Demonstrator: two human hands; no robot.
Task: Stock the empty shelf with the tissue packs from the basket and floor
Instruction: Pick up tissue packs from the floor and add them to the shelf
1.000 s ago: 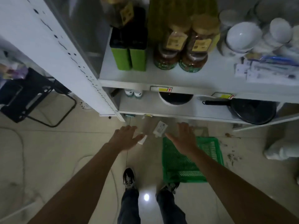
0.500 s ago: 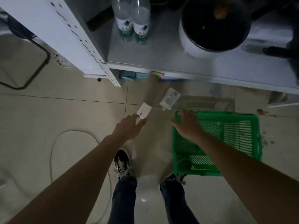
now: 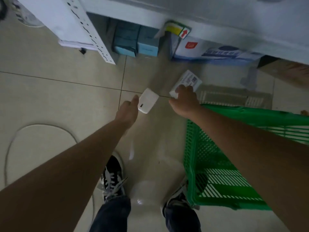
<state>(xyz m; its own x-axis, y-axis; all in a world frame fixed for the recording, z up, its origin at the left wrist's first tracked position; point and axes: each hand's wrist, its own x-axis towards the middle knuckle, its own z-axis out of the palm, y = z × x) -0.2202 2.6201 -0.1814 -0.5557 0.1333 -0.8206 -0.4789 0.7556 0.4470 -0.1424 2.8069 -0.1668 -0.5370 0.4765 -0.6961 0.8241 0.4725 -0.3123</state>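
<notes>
A plain white tissue pack (image 3: 148, 102) lies low over the floor tiles, and my left hand (image 3: 127, 108) grips its near-left edge. To its right my right hand (image 3: 184, 102) is closed over the near end of a printed white-and-blue tissue pack (image 3: 189, 79). The green plastic basket (image 3: 250, 115) stands on the floor at right, under my right forearm, and its slatted bottom shows nothing inside. The bottom shelf space holds teal tissue packs (image 3: 133, 41) and a larger blue-printed pack (image 3: 217, 51).
A white perforated shelf upright (image 3: 87, 25) slants down at upper left. The white shelf edge (image 3: 217, 15) carries a yellow price tag (image 3: 177, 30). A white cable (image 3: 41, 127) loops on the floor at left. My shoes stand below, beside the basket.
The view has dropped from the upper shelves to the floor. Both hands reached down and forward; the left closed on the white pack and the right on the printed pack.
</notes>
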